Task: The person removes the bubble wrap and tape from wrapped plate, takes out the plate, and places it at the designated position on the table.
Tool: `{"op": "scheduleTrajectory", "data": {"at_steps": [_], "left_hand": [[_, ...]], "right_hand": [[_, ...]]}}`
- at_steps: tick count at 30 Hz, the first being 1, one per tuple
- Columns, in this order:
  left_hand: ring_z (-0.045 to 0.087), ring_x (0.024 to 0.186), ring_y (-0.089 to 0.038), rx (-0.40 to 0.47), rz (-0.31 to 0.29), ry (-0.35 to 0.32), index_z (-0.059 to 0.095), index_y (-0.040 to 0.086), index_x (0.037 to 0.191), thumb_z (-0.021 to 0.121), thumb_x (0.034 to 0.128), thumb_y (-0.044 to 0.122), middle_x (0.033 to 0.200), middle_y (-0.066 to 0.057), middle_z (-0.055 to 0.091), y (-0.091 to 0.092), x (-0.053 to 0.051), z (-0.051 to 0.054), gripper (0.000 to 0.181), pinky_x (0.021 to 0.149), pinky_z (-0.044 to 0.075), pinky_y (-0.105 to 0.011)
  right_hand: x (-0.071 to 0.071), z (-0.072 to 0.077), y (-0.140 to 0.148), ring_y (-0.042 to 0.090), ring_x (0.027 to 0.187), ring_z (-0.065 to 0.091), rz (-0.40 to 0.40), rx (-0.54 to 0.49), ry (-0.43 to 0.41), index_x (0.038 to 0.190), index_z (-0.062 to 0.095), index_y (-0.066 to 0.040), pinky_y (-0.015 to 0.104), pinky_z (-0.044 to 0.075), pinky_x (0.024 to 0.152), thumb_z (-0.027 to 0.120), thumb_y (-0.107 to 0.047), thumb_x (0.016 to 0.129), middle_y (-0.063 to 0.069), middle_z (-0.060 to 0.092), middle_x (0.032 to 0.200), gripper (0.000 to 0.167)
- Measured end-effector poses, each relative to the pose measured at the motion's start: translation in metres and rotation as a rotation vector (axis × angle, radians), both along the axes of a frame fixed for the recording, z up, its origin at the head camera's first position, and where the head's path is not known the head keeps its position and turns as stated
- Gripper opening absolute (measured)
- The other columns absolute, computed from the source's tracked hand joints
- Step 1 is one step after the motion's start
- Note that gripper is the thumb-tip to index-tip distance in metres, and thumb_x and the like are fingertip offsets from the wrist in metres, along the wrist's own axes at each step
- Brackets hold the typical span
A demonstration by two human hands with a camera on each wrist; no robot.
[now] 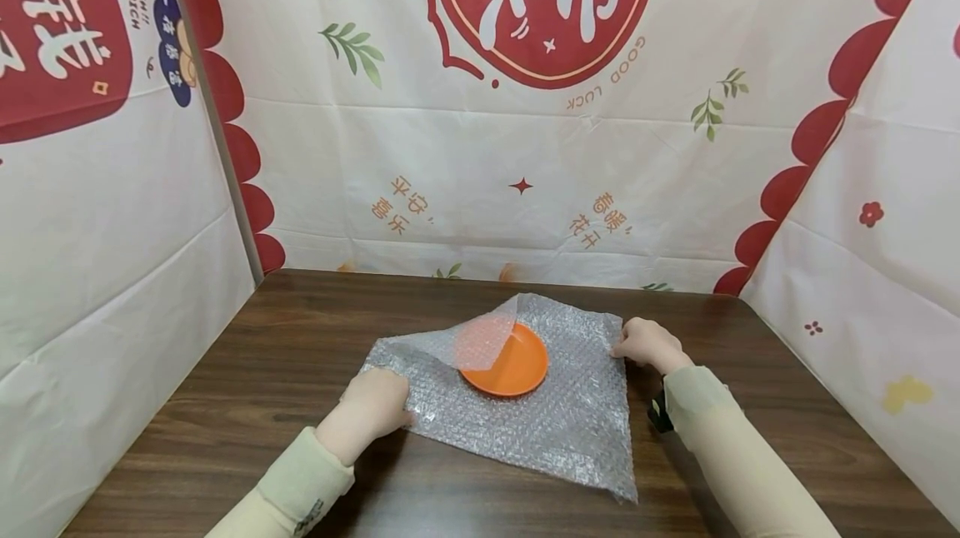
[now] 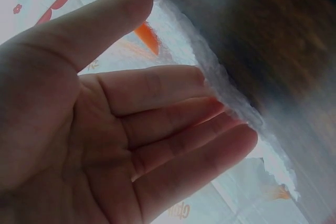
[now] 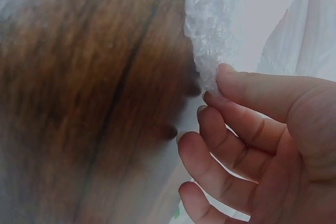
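Observation:
A sheet of clear bubble wrap (image 1: 577,413) is spread on the table with an orange plate (image 1: 528,363) lying on it. The sheet's far left part folds over the plate's upper left, so that part shows only through the plastic. At the sheet's left edge is my left hand (image 1: 378,401); in the left wrist view its fairly straight fingers (image 2: 173,145) touch the wrap's edge (image 2: 226,90), thumb spread apart. My right hand (image 1: 651,344) is at the far right corner. In the right wrist view its thumb and forefinger pinch the bubble wrap (image 3: 210,40), other fingers loosely bent.
The dark wooden table (image 1: 300,330) extends around the sheet on every side. White printed cloth (image 1: 480,146) hangs behind it and at both sides. A small black object (image 1: 658,411) shows under the right wrist.

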State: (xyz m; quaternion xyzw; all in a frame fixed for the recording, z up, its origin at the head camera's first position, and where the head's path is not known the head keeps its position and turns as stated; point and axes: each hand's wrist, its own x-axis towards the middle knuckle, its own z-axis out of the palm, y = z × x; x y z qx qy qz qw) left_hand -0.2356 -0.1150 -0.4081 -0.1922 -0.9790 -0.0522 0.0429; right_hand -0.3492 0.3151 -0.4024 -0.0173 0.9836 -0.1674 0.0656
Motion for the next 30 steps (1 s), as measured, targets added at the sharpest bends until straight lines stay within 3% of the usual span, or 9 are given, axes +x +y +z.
{"op": "scheduleTrajectory", "data": {"at_steps": [14,20,25,30], "left_hand": [[0.061,0.062,-0.023,-0.019,0.0,0.012,0.053,0.013,0.058,0.082,0.075,0.035,0.062,-0.003,0.056,0.0,0.0,0.0,0.04,0.055,0.053,-0.042],[0.061,0.061,-0.025,-0.022,-0.001,0.014,0.053,0.013,0.057,0.082,0.0753,0.035,0.062,-0.004,0.057,0.0,0.0,-0.001,0.041,0.054,0.054,-0.042],[0.062,0.062,-0.026,-0.023,-0.001,0.015,0.053,0.012,0.058,0.082,0.0754,0.035,0.063,-0.004,0.057,0.0,0.0,0.0,0.041,0.054,0.054,-0.043],[0.06,0.06,-0.023,-0.027,-0.011,0.026,0.053,0.013,0.058,0.082,0.0752,0.033,0.06,-0.002,0.056,0.0,0.001,0.001,0.04,0.054,0.053,-0.041]], "right_hand": [[0.003,0.0,-0.004,0.019,0.058,0.046,-0.022,0.049,0.04,0.065,0.054,-0.013,0.034,0.035,0.051,0.071,-0.024,0.082,0.002,0.048,0.062,0.026],[0.004,0.0,-0.008,0.021,0.062,0.046,-0.028,0.112,0.096,0.072,0.055,-0.01,0.037,0.037,0.052,0.071,-0.024,0.08,0.004,0.05,0.067,0.023],[0.005,-0.003,-0.015,0.023,0.065,0.048,0.056,0.147,0.176,0.08,0.058,-0.008,0.038,0.042,0.051,0.075,-0.016,0.079,0.009,0.05,0.08,0.019],[0.006,-0.007,-0.02,0.024,0.07,0.052,0.146,0.127,0.224,0.103,0.066,0.001,0.034,0.046,0.051,0.073,-0.004,0.08,0.017,0.051,0.095,0.025]]}}
